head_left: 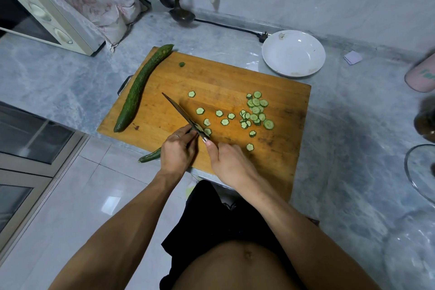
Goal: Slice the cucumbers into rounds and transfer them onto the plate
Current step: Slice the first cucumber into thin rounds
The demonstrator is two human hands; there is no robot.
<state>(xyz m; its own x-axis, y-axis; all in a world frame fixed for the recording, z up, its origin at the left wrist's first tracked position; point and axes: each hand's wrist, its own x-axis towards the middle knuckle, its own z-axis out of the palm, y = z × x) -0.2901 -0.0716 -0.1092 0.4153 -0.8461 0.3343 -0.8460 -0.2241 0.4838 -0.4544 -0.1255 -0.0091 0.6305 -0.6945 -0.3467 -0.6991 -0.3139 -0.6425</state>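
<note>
Fingers of the left hand (177, 152) pinch the part-cut cucumber (150, 156) at the cutting board's (235, 77) six o'clock edge, right hand (227, 160) grips the knife (186, 118); advise knuckles guiding blade, plate (270, 59) at two o'clock.

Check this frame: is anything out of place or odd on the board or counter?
Slightly. The cucumber being cut hangs off the near edge of the cutting board, its end over the floor under the left hand. Slices lie scattered, a loose end piece sits apart, and the plate holds none.
</note>
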